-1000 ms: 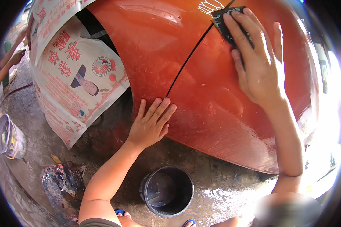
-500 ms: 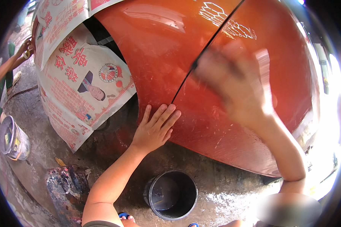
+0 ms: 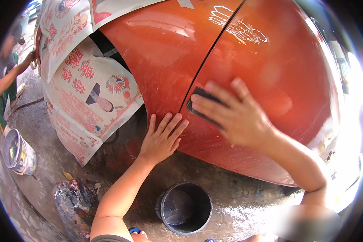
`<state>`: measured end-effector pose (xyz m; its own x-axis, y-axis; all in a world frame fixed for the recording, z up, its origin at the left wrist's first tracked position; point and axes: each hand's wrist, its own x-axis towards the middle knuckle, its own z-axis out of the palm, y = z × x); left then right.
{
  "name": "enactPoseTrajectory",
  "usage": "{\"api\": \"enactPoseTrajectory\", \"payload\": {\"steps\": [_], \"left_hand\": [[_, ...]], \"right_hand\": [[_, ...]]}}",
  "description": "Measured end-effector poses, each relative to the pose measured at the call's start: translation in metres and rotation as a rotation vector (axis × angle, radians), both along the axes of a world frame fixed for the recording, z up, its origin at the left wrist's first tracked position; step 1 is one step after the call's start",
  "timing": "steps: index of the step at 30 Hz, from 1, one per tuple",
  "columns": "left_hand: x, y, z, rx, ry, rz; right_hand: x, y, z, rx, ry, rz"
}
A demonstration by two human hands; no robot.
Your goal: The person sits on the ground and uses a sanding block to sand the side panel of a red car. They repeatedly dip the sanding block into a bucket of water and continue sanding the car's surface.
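Observation:
A glossy orange-red car body panel curves across the view, split by a dark seam. My left hand lies flat on its near edge, fingers spread beside the seam's lower end, holding nothing. Just right of the seam, my right hand presses a dark flat piece that looks like sandpaper against the paint. Its fingers lie over the piece, slightly blurred, and partly hide it.
Printed newspaper sheets hang over the wheel opening at left. A black bucket with some liquid stands below. A paint-stained stool-like block and a pale bucket are at left. Another person's arm reaches the car's far left.
My right hand has swept down and toward me along the seam, bringing the dark piece closer to my left hand. My left hand stays on the edge.

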<state>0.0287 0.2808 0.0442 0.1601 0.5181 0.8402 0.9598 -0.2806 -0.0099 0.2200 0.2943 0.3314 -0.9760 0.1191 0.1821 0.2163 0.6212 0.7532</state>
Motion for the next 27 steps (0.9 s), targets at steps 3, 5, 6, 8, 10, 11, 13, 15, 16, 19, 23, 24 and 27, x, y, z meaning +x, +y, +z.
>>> {"api": "enactPoseTrajectory", "payload": {"steps": [3, 5, 6, 8, 10, 11, 13, 15, 16, 19, 23, 24, 27], "left_hand": [[0.001, 0.001, -0.003, 0.009, -0.031, 0.011], [0.001, 0.003, -0.004, -0.012, -0.030, -0.012], [0.002, 0.004, -0.004, -0.013, -0.029, -0.013], [0.002, 0.005, -0.004, -0.009, -0.028, -0.013], [0.003, 0.005, -0.003, 0.027, -0.035, -0.009], [0.003, 0.005, -0.003, 0.008, -0.037, -0.003], [0.003, 0.003, -0.003, -0.014, -0.024, -0.009], [0.001, 0.001, -0.002, -0.009, -0.022, 0.003], [0.000, 0.001, -0.001, -0.010, -0.008, 0.003], [-0.001, 0.000, -0.003, 0.004, 0.003, 0.015], [0.000, 0.005, -0.006, 0.018, -0.017, -0.002], [0.000, 0.005, -0.007, 0.032, -0.017, -0.002], [0.001, 0.007, -0.008, 0.036, 0.000, -0.013]], "right_hand": [[-0.008, 0.006, 0.035, 0.124, 0.243, -0.060], [-0.005, 0.010, 0.040, 0.123, 0.251, -0.111], [-0.004, 0.011, 0.034, 0.158, 0.226, -0.144], [0.002, 0.011, 0.015, 0.073, 0.053, 0.008], [0.000, 0.009, 0.017, -0.051, -0.015, -0.033], [-0.004, 0.009, 0.021, 0.160, 0.189, -0.014], [-0.008, 0.008, 0.019, 0.199, 0.255, -0.060], [-0.011, 0.005, 0.011, 0.023, 0.101, -0.107], [-0.009, 0.006, 0.009, 0.057, 0.052, -0.106], [-0.008, 0.006, 0.021, 0.175, 0.160, -0.046], [-0.006, 0.006, 0.029, 0.266, 0.377, -0.091], [0.004, 0.006, 0.015, 0.193, 0.174, -0.043], [0.017, 0.013, -0.001, 0.058, -0.067, -0.009]]}}
